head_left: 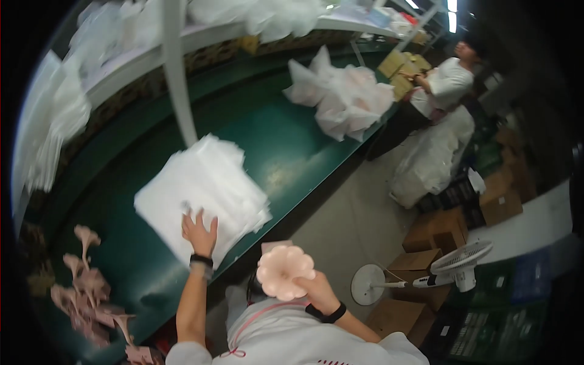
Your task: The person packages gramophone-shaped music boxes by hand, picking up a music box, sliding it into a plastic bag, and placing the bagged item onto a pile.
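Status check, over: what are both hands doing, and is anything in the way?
Left hand spread over white sheet stack. Right hand gripping pink flower-shaped piece, thumb on its face. Shelf post beyond the stack, clear of both hands.

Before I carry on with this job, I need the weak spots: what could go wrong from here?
1. The right hand holds the pink flower-shaped piece clear of the green table; a slip could drop it.
2. The white sheets lie in an uneven stack near the table's front edge; the left hand on them might drag several askew.
3. The pink trumpet-shaped pieces sit crowded together; a bump could knock some over.
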`<state>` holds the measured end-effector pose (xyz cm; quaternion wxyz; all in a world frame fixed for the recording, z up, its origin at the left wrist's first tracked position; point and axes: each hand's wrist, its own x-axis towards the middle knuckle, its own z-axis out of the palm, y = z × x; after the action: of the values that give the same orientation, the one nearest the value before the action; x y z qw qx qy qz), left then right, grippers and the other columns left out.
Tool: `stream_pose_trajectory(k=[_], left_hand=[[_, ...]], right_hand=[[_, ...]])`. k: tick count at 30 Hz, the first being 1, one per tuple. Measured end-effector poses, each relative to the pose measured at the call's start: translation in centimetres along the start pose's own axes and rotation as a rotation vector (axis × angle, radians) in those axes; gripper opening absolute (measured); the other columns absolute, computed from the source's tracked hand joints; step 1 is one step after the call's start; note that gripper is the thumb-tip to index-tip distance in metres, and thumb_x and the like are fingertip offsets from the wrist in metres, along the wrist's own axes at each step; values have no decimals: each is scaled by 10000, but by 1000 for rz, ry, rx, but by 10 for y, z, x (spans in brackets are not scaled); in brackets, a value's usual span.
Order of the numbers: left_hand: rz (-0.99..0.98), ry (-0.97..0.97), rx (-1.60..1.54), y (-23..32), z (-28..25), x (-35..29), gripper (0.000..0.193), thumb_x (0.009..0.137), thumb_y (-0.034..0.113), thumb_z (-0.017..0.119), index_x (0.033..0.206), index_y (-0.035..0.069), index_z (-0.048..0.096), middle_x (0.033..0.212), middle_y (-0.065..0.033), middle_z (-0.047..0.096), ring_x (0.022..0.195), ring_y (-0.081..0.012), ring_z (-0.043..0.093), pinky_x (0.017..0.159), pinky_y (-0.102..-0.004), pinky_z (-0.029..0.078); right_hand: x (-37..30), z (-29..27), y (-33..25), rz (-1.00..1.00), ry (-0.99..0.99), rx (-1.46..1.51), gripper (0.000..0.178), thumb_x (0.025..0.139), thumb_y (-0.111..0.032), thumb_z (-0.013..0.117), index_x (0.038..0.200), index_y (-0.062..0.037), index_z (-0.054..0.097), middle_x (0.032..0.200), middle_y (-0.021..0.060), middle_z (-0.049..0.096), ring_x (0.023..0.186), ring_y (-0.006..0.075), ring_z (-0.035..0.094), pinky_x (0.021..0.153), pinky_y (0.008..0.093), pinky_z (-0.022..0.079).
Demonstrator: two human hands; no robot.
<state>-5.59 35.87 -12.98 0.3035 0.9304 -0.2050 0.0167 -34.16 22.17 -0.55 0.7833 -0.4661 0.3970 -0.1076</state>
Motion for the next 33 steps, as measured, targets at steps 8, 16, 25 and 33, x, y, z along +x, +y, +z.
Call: stream_pose_trajectory(k=[8,16,25,33], left_hand=[[1085,-966,-1450,259,-150,-59,218,896,127,549,1051,-17,601,896,-98,645,875,-229,609,783,-313,463],[962,-602,-963,327,-94,-138,243,910,150,498,1093,9,575,956,-104,626,927,-237,586,803,-315,461],[727,-348,-482,334,-63,-194,276,927,175,441,1142,38,546,1023,-110,605,985,-246,562,825,-318,459],[493,-100,-113,322,-46,-236,307,941,198,390,1184,64,520,1082,-115,586,1036,-254,540,845,-321,457]], right_hand=[[1,-15,16,-183,-80,-90,309,789,-101,633,1059,42,584,958,73,624,848,137,593,731,280,488],[-3,-21,4,-111,39,-96,293,786,-97,630,1041,42,591,927,75,632,828,156,608,715,290,497],[-15,-23,27,-211,-60,59,299,787,-95,624,1051,40,585,928,77,632,822,161,611,706,291,500],[-21,-38,35,-303,-133,138,304,788,-93,618,1060,38,580,929,79,631,816,165,614,698,291,503]])
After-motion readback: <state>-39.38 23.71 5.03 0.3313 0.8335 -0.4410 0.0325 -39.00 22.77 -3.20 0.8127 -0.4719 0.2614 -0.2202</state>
